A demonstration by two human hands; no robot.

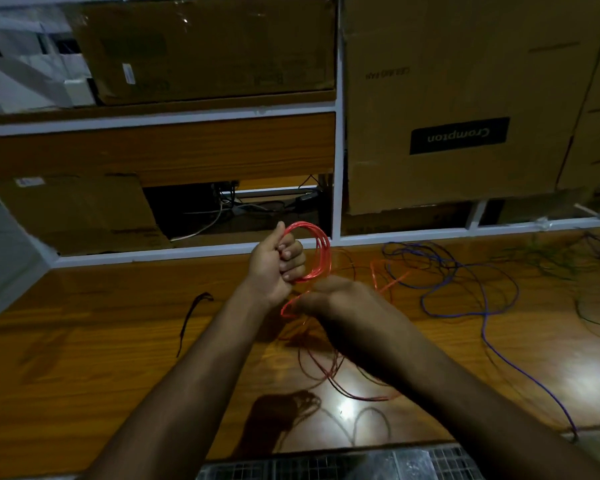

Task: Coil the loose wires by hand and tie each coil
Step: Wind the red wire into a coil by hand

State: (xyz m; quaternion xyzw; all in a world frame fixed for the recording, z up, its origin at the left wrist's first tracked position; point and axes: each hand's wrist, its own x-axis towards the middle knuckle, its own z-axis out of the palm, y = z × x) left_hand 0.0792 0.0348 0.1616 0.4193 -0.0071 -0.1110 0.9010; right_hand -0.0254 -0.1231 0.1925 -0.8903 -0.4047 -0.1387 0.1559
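Observation:
My left hand (278,268) grips a small coil of red wire (321,252), held upright above the wooden table (101,341). My right hand (340,299), blurred, sits just below and right of the coil and pinches the trailing red strand near its bend (286,308). The rest of the red wire (329,372) lies in loose loops on the table under my right forearm. A blue wire (485,306) sprawls tangled to the right. A short black tie (191,313) lies on the table to the left.
Thin dark green wires (589,306) lie at the far right. Cardboard boxes (458,98) and a white-framed shelf (338,133) stand behind the table. A grid-patterned mat (326,465) sits at the near edge. The table's left part is bare wood.

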